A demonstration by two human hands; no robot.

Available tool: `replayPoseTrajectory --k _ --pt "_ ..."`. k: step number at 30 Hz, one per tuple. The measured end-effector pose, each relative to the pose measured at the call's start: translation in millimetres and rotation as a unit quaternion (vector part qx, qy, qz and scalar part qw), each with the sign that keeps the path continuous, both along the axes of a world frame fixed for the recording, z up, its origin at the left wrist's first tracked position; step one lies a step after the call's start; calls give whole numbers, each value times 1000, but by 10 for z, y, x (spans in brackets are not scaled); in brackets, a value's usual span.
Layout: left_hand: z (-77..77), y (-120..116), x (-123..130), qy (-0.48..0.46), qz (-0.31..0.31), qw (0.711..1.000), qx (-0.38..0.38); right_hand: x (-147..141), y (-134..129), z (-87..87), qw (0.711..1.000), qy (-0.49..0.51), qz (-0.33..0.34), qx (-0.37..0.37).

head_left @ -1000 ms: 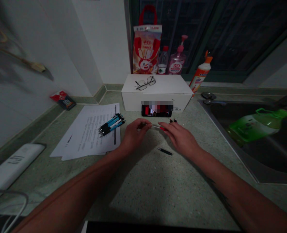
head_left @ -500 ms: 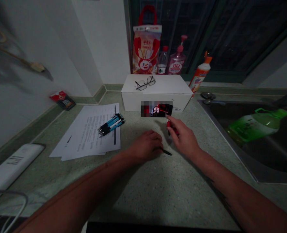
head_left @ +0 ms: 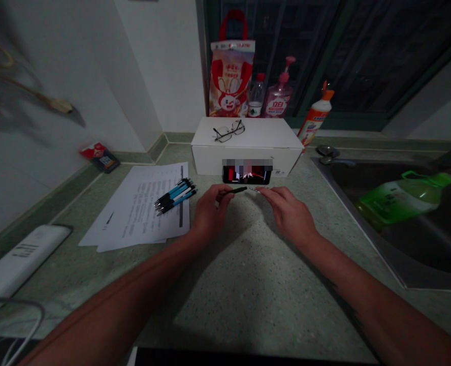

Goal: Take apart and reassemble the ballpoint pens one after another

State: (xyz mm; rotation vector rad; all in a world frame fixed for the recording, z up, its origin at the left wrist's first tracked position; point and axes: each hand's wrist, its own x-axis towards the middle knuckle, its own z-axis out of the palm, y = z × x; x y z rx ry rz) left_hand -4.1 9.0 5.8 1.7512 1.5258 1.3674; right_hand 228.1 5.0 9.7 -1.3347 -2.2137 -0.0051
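My left hand (head_left: 211, 207) is closed on a slim dark pen-like piece (head_left: 239, 190), whose end points right. Facing it, my right hand (head_left: 288, 209) pinches a small, thin, shiny piece (head_left: 253, 189) that points left; most of it is hidden by the fingers. A narrow gap separates the two tips. Just behind them a phone (head_left: 247, 179) with a lit screen leans on a white box (head_left: 206, 158). Several blue and black pens (head_left: 175, 195) lie on printed sheets (head_left: 134, 218) to the left of my left hand.
Glasses (head_left: 229, 132) rest on the box. Behind it stand a red bag (head_left: 231, 81), a small bottle (head_left: 256, 96) and a pink pump bottle (head_left: 279, 99). An orange-capped bottle (head_left: 314, 119) leans beside it. At right, a sink (head_left: 393, 269) holds a green jug (head_left: 404, 198); a power strip (head_left: 25, 259) lies left.
My left hand has moved forward and left, lifting the dark piece off the counter. My right hand has turned, and the red item by its fingers no longer shows.
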Motion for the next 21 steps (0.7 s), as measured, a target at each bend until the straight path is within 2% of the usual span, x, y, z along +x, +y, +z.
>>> replayPoseTrajectory --k 15,21 --pt "-24 8 -2 -4 -9 1000 17 8 12 -40 999 -45 -12 3" --pt "-16 9 -24 48 -22 998 27 11 26 -32 997 -80 -21 4"
